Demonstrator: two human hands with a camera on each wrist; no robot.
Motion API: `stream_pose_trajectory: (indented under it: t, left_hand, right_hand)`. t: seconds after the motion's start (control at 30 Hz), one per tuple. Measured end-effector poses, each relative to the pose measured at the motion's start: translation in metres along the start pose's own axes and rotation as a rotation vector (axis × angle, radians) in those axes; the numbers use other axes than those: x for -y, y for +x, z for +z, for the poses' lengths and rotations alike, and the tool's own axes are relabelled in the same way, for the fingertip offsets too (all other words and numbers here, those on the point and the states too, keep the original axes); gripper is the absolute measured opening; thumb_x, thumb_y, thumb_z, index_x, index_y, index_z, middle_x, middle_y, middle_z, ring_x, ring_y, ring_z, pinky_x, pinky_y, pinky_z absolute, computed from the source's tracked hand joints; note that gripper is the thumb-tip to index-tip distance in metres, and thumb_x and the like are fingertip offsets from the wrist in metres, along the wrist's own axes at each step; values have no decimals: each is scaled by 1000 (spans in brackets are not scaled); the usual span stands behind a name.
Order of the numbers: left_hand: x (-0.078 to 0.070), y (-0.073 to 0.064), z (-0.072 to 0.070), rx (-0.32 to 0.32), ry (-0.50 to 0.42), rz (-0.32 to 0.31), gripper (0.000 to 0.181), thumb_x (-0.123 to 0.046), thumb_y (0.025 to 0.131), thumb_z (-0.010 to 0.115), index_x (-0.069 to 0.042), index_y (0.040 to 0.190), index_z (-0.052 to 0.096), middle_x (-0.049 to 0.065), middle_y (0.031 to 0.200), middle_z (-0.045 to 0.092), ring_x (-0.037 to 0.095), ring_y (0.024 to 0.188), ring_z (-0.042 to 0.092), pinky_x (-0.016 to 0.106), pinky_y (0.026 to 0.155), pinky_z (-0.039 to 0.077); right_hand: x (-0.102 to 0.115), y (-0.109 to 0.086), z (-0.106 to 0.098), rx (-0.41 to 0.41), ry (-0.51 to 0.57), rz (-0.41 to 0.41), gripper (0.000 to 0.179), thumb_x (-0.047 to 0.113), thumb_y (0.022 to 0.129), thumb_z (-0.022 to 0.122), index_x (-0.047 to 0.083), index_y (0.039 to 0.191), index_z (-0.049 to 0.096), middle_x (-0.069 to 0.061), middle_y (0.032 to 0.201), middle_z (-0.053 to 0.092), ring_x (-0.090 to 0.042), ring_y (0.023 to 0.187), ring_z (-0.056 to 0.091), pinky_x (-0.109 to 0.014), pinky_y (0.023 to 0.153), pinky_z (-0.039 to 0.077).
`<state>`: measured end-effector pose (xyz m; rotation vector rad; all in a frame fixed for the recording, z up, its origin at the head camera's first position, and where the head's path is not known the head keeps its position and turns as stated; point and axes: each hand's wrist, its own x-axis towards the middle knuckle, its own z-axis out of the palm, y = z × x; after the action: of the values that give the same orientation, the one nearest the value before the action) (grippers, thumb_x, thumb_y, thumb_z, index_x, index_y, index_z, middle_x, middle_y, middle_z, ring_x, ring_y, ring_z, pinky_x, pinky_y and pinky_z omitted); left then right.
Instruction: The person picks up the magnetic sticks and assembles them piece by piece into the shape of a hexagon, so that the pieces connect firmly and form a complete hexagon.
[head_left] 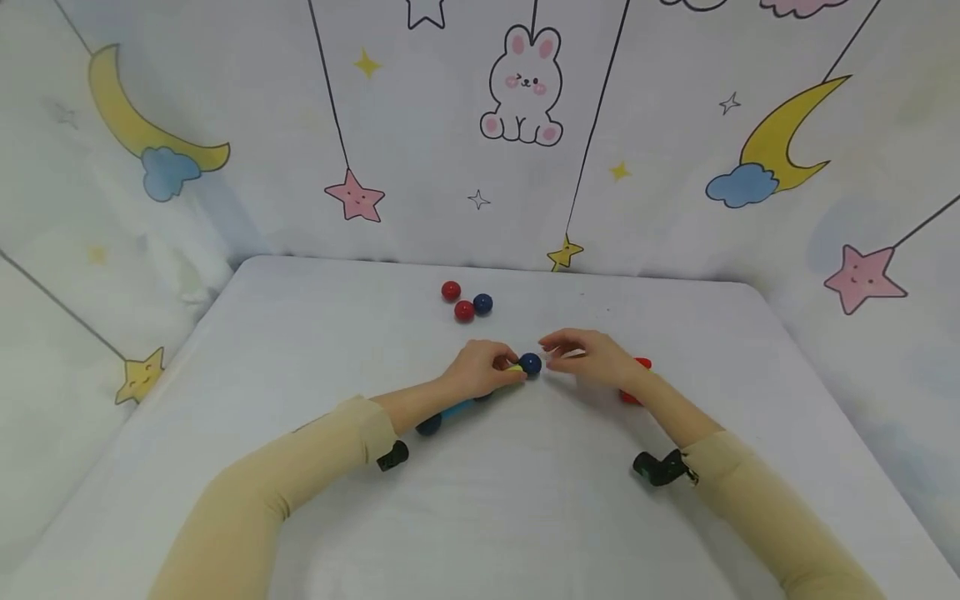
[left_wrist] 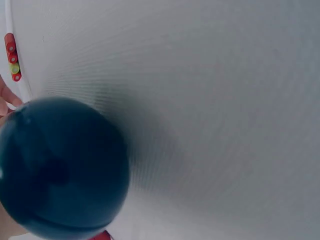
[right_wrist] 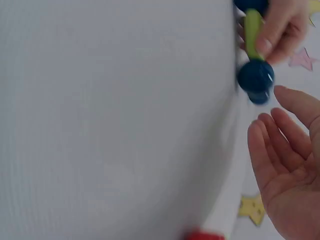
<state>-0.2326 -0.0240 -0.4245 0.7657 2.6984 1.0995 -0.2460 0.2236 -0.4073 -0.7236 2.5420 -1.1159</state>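
Observation:
My left hand (head_left: 480,368) pinches a yellow-green rod (right_wrist: 253,32) between thumb and fingers. A dark blue ball (head_left: 530,365) sits at the rod's far end. Behind the hand, a light blue rod (head_left: 456,410) runs in line toward another dark blue ball (head_left: 428,424), partly hidden by my forearm. That near ball (left_wrist: 65,170) looms large in the left wrist view. Just right of the far ball is my right hand (head_left: 588,357), holding nothing. In the right wrist view its fingers (right_wrist: 260,150) are spread from the thumb, palm facing the ball.
Two red balls, one farther back (head_left: 451,291) and one nearer (head_left: 464,311), lie beside a dark blue ball (head_left: 483,304) behind my left hand. Red pieces (head_left: 632,397) lie partly under my right forearm. A cartoon-printed curtain (head_left: 420,125) rises behind the white table (head_left: 480,517).

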Motion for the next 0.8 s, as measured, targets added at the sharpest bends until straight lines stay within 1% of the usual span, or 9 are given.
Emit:
stream_pose_trajectory:
  t: [0.1,0.2,0.27,0.33,0.4,0.47,0.6,0.7,0.8]
  left_hand:
    - [2,-2,-1,-1,-15,-9,29,-25,87,74,-4,108,72,2,84,66,14,76,55,23,68,45]
    - [3,-3,-2,-4,-19,-12,29,-25,88,74,-4,108,72,2,84,66,14,76,55,23,68,45]
    - [4,-4,-2,-9,-22,-10,29,-25,88,74,-4,108,72,2,84,66,14,76,55,23,67,45]
    - [5,-4,-2,-14,-23,-12,29,-26,87,74,-4,107,72,2,83,66,14,76,55,23,67,45]
    - [7,-4,-2,-16,-24,-15,29,-26,88,74,-4,107,72,1,83,65,13,75,55,23,67,45]
    - [7,-5,-2,-16,-29,-20,29,-26,87,74,-5,107,72,1,83,65,13,76,55,22,66,45]
    - [8,-5,-3,-14,-41,-26,29,-26,88,74,-5,108,72,0,82,64,13,75,55,22,65,44]
    - [8,-7,-3,-15,-50,-29,29,-25,88,74,-5,108,72,0,81,64,13,74,55,22,65,44]
    - [8,-8,-4,-10,-59,-28,28,-25,87,74,-5,107,72,0,81,64,13,74,55,22,65,44]
  right_hand:
    - [-9,-13,-22,-58,-67,28,35,21,94,66,5,125,63,-10,122,63,-26,110,59,-44,94,49]
    - [-21,-31,-44,-85,-128,112,33,24,96,64,6,123,64,-12,122,62,-29,110,58,-44,91,51]
    - [-31,-43,-56,-81,-157,169,33,25,96,64,6,123,64,-14,122,60,-33,111,57,-46,89,51]
    - [-41,-54,-63,-63,-166,205,35,26,96,63,5,124,64,-16,122,60,-36,112,55,-47,89,51]
    - [-49,-62,-67,-46,-157,240,35,26,96,63,4,123,64,-17,122,60,-36,112,54,-47,88,52]
    - [-55,-66,-68,-44,-149,256,35,26,96,63,4,122,64,-17,120,61,-36,110,55,-45,87,51]
    - [-59,-62,-65,-70,-171,265,33,25,95,65,4,120,66,-15,117,62,-33,106,55,-40,83,52]
    - [-55,-51,-60,-87,-190,250,32,26,95,65,6,120,65,-13,116,63,-32,106,56,-40,83,52]
    - [-47,-36,-50,-92,-174,214,31,26,94,66,9,120,66,-11,115,64,-31,106,57,-40,83,52]
